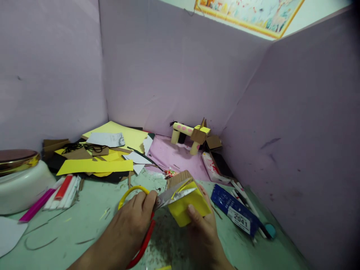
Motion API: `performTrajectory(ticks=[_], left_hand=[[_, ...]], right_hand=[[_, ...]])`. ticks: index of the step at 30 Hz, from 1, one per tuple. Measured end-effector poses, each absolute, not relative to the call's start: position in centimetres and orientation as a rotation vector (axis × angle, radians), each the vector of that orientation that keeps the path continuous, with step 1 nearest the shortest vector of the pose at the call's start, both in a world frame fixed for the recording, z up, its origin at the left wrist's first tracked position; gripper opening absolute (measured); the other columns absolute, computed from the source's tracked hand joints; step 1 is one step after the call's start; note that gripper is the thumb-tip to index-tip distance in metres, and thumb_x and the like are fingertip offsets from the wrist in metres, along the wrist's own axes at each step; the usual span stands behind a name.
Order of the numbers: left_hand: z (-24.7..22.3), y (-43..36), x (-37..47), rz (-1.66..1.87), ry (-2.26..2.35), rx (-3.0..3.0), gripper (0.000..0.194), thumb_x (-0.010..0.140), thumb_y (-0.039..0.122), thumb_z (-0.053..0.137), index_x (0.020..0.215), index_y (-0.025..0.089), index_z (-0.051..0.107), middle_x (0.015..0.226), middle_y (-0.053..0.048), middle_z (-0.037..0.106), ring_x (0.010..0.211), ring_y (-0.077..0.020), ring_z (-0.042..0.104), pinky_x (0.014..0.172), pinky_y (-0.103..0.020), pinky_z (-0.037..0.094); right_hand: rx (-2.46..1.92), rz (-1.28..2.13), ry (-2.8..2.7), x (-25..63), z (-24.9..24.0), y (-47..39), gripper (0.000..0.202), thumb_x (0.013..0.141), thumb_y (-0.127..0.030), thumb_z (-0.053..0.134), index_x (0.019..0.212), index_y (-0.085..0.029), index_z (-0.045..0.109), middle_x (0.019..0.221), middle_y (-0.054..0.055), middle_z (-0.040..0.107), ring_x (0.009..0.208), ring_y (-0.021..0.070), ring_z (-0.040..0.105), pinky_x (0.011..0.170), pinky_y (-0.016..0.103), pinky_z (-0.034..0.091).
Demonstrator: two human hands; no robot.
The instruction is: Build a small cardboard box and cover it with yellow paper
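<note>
My left hand [137,215] is closed round a pair of scissors [159,201] with one yellow and one red handle loop. Their blades lie apart along the upper edge of a yellow paper piece [184,206], with a thin yellow sliver curling up at the cut. Brown corrugated cardboard [180,178] shows behind this paper; whether the two are stuck together I cannot tell. My right hand [204,221] pinches the yellow paper, thumb in front and fingers mostly hidden behind.
Paper and cardboard scraps [95,166] pile up at the left, beside markers [63,191] and a white jar [22,187]. A paper animal model [185,131] stands at the back. A blue packet [234,210] and pens lie at the right, near the purple wall [295,150].
</note>
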State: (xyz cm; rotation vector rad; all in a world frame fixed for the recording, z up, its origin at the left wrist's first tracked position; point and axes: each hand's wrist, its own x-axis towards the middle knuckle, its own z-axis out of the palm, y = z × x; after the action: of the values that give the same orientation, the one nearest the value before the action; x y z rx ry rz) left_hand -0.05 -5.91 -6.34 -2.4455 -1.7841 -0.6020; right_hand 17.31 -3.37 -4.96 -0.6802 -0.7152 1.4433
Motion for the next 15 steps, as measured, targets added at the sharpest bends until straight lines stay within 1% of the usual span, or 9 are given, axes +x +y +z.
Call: performTrajectory(ticks=[3,8,15], left_hand=[[-6.44,-5.98,-0.2,-0.611,-1.744,-2.46,0.05,0.083,0.0,0.034,0.127,0.023,0.028,0.095,-0.006,0.057,0.079,-0.023,0.061,0.069,-0.039,0.054],[-6.77,-5.91,-0.56,-0.641,-1.677,-2.441,0.048,0.084,0.002,0.034,0.128,0.022,0.028,0.09,-0.005,0.057,0.073,-0.0235,0.061,0.064,-0.039,0.054],[-7.03,-5.73,-0.94,-0.659,-1.653,-2.434,0.048,0.085,0.005,0.034,0.13,0.02,0.028,0.088,-0.006,0.059,0.072,-0.023,0.062,0.061,-0.036,0.052]], right_hand=[[-0.685,1.446,-0.725,17.33,-4.95,-3.39,0.069,0.058,-0.029,0.083,0.119,-0.027,0.051,0.103,0.004,0.072,0.088,0.0249,0.068,0.075,0.035,0.054],[-0.667,1.455,-0.729,17.21,-4.68,-3.48,0.068,0.058,-0.029,0.083,0.117,-0.025,0.05,0.102,0.007,0.072,0.087,0.0266,0.068,0.074,0.037,0.055],[-0.657,1.455,-0.718,17.07,-4.54,-3.5,0.073,0.056,-0.025,0.085,0.119,-0.026,0.048,0.103,0.005,0.072,0.087,0.0232,0.069,0.074,0.032,0.055]])
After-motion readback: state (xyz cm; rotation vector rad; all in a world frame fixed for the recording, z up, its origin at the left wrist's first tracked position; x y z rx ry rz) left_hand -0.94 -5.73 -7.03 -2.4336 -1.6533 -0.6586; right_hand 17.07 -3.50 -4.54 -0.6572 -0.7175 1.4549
